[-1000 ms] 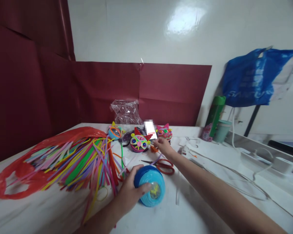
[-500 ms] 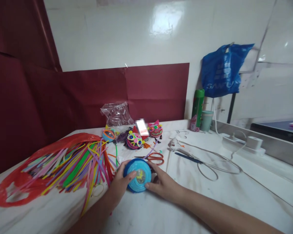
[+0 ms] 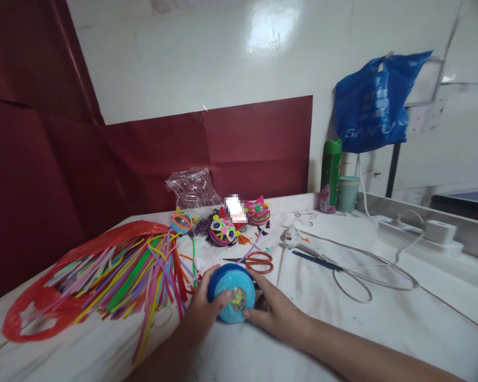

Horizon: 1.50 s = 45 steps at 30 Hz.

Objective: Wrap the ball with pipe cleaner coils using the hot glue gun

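Note:
A round blue ball wound from craft strips (image 3: 230,289) rests on the white table (image 3: 342,329), with a clear, glittery centre facing me. My left hand (image 3: 201,313) wraps its left side, thumb on the front. My right hand (image 3: 274,313) cups its right side, fingers curled against it. Just behind the ball lie red-handled scissors (image 3: 258,261).
A red plastic bag (image 3: 43,297) spills several coloured strips (image 3: 135,270) at the left. Three decorated cat-faced balls (image 3: 223,231) and a clear bag (image 3: 191,188) stand at the back. White cables (image 3: 358,270), a power strip (image 3: 418,236), a green bottle (image 3: 331,170), a cup (image 3: 347,193) and a hanging blue bag (image 3: 378,106) fill the right.
My right hand came back from the cat-faced balls at the rear and closed on the blue ball's right side. The view shifted left and slightly down.

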### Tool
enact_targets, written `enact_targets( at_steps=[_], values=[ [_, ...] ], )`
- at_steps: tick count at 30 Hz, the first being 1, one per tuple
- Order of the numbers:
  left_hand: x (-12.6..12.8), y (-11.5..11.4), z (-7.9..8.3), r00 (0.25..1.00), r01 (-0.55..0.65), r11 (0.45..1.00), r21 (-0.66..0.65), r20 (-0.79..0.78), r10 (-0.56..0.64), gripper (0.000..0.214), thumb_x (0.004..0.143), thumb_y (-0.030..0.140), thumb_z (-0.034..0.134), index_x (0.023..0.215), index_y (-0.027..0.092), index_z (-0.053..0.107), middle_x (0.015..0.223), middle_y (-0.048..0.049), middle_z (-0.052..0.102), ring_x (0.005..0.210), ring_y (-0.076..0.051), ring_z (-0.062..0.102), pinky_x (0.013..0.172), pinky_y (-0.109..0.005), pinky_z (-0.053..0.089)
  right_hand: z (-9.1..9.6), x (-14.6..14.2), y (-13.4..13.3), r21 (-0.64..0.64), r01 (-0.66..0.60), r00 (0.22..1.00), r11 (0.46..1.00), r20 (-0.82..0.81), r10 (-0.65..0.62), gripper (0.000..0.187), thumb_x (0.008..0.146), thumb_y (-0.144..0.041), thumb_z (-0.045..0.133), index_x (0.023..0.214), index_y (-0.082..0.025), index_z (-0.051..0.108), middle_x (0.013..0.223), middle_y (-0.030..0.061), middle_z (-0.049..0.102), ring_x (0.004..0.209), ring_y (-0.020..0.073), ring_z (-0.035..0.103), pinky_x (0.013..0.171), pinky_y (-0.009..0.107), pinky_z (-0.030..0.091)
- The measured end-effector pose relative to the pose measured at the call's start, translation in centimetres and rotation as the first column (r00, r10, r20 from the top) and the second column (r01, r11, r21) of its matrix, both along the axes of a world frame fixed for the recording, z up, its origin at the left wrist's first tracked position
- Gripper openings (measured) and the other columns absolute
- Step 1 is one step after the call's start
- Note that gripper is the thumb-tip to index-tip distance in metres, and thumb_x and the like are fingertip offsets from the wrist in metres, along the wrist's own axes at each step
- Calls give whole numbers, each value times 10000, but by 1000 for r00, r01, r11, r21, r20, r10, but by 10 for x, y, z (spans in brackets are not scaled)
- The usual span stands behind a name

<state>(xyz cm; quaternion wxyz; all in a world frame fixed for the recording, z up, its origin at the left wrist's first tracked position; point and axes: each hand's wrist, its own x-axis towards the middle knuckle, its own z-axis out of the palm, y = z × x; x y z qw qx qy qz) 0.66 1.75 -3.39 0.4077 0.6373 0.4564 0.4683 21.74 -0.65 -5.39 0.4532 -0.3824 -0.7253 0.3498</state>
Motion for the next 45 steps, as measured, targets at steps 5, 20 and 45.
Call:
enact_targets(
  at_steps=[5, 20, 45],
  values=[
    [-1, 1, 3, 999, 16, 999, -36, -38, -17, 706, 693, 430, 680, 1322, 181, 481, 1349, -134, 552, 1248, -323, 505, 1030, -426, 418, 2, 0, -1, 12, 15, 1000, 1000, 8, -15, 827, 746, -324, 745, 1463, -234, 344, 1253, 121, 573, 1021, 274, 603, 857, 415, 521],
    [-1, -6, 13, 997, 75, 994, -79, 9, -75, 743, 678, 459, 696, 1316, 178, 441, 1294, -131, 569, 1162, -304, 562, 958, -385, 465, -2, 2, 0, 79, -3, 996, 997, 90, -4, 799, 774, -279, 692, 1463, -204, 295, 1318, 148, 523, 975, 242, 593, 886, 421, 496],
    [-4, -6, 13, 993, 119, 987, -105, 27, -117, 766, 666, 458, 708, 1328, 191, 431, 1291, -132, 568, 1128, -302, 581, 928, -382, 482, 6, 2, -3, 41, -9, 992, 999, 126, 3, 769, 777, -305, 671, 1441, -199, 299, 1239, 139, 547, 841, 210, 610, 759, 383, 527]
  ],
)
